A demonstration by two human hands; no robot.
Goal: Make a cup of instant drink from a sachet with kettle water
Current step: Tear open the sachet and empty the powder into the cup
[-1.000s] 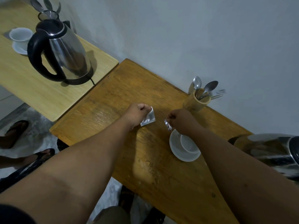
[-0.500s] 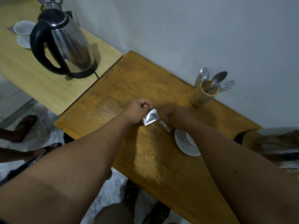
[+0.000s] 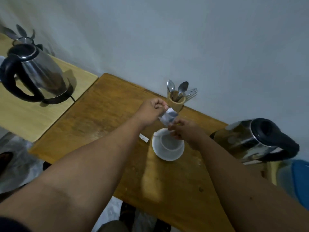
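Left hand (image 3: 151,113) pinches the top of the silver sachet (image 3: 168,117), right hand (image 3: 183,131) pinches its lower end, tilted right over the white cup (image 3: 168,144) on its saucer. Torn strip (image 3: 143,137) lies on the worktop (image 3: 100,118); kettle (image 3: 250,139) sits just right.

A plain pale grey wall (image 3: 184,39) stands behind a brown wooden desk (image 3: 103,118); a lighter desk (image 3: 21,118) touches its left side, over mottled grey floor (image 3: 15,164)

Bare table (image 3: 103,118) is lying open left of the cup (image 3: 168,144); a kettle (image 3: 250,139) is crowding its right, a spoon holder (image 3: 176,102) blocking beyond
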